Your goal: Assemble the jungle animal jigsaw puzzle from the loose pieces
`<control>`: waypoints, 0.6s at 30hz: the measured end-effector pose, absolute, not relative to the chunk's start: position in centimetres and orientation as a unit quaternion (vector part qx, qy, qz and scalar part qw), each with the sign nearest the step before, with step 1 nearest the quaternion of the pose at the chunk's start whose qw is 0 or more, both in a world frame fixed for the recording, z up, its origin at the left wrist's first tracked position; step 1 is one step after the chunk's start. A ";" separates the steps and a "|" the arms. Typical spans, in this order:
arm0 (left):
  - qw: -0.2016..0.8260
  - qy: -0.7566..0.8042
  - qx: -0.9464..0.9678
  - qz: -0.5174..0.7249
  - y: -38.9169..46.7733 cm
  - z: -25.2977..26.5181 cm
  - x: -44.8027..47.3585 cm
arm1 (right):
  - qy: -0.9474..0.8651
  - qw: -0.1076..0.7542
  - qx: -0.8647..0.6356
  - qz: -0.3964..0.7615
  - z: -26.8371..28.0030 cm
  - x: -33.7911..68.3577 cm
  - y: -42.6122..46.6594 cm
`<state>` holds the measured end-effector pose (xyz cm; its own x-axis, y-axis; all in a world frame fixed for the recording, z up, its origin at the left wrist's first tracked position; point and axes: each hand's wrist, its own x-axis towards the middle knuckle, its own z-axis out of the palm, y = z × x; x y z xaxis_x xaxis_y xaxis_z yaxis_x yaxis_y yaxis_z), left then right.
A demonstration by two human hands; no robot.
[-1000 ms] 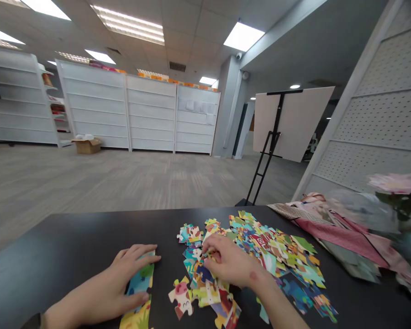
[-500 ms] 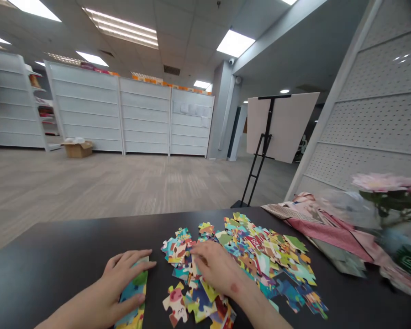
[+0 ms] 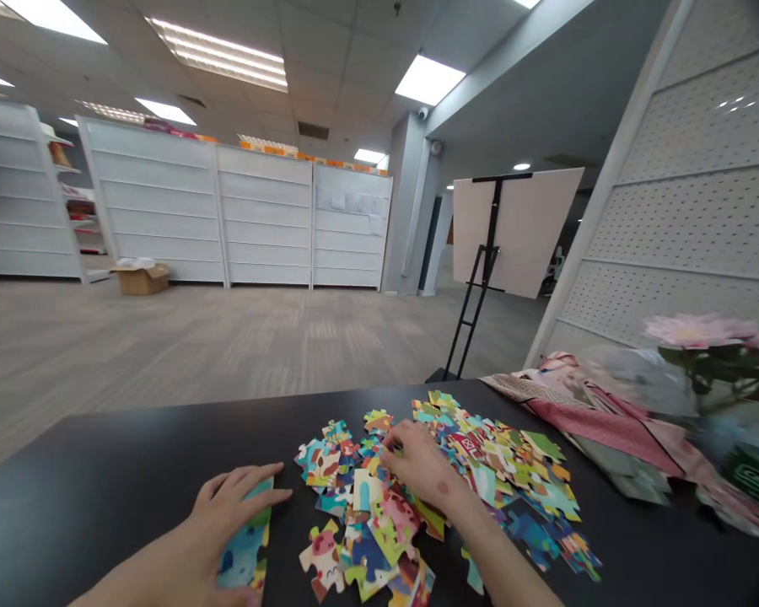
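Pressing flat, my left hand point(image 3: 231, 504) lay open, fingers spread, on the joined strip point(image 3: 245, 552) near the worktop's point(image 3: 101, 472) front edge. That strip was the only assembled part I could see: a narrow run of pieces in blue, green and yellow, its long axis running from my body away toward the far edge, tilted slightly right at the top. Its near end passed out of view at the bottom of the picture.

My right hand point(image 3: 421, 468) sat curled, palm down, on the loose pile point(image 3: 468, 472), fingertips bent into the pieces at its upper left; whether it had pinched one, I could not tell. By my judgement, the puzzle was barely begun: most pieces lay scattered and overlapping, mostly picture side up, in a heap stretching right across the worktop. A pink piece point(image 3: 320, 563) with a face lay apart between strip and pile.

Beyond the pile, a patterned cloth point(image 3: 582, 413) and blurred flowers point(image 3: 696, 333) sat at the right.
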<state>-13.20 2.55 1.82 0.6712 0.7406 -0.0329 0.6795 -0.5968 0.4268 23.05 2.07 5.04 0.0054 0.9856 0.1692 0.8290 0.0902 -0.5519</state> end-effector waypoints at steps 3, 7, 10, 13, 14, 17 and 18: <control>0.217 0.411 0.884 0.052 2.6 2.5 -13.2 | -0.662 0.328 -0.644 0.199 5.1 23.1 2.5; 0.225 0.427 0.875 0.045 2.8 3.1 -13.3 | -0.614 0.425 -0.609 0.268 5.4 23.0 3.0; 0.217 0.442 0.869 0.041 2.9 3.2 -13.8 | -0.587 0.463 -0.577 0.329 5.7 22.7 2.8; 0.214 0.457 0.863 0.037 2.9 3.5 -14.1 | -0.572 0.466 -0.547 0.395 5.8 22.1 2.3; 0.216 0.459 0.861 0.037 2.8 3.8 -14.1 | -0.571 0.462 -0.536 0.416 5.9 21.7 2.0; 0.223 0.445 0.865 0.065 2.2 5.0 -13.3 | -0.575 0.442 -0.502 0.471 6.1 20.3 1.2; 0.227 0.432 0.868 0.087 1.9 5.3 -12.8 | -0.578 0.433 -0.489 0.489 6.1 19.8 0.9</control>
<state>-12.77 1.90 5.32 0.6110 0.7903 -0.0461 0.7115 -0.5228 0.4695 19.76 0.88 6.13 -0.1455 0.9891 0.0220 0.1419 0.0428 -0.9890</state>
